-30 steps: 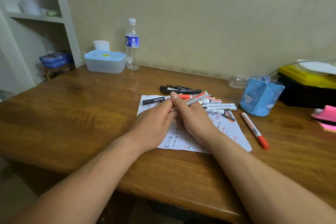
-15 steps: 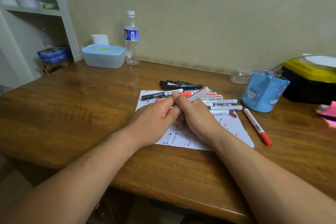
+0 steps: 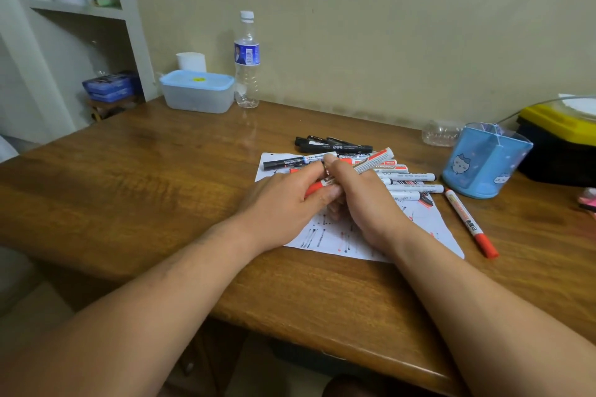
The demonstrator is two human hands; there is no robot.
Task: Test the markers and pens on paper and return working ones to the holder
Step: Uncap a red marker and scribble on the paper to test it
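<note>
Left hand (image 3: 283, 200) and right hand (image 3: 364, 200) fingers both grasping red-capped marker (image 3: 374, 159), scribbled paper (image 3: 429, 222) beneath fingers, loose cylindrical markers (image 3: 409, 177) just beyond, blue plastic holder (image 3: 483, 161) farther right, glossy wooden desk (image 3: 161, 177).

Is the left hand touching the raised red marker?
Touching. The head view shows the left hand gripping the red marker at its cap end.

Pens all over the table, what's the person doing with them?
A person is testing them. Both hands hold one red marker over the scribbled paper: the left hand at its red end, the right hand round the barrel. More markers lie on the paper; the blue holder stands to the right.
</note>
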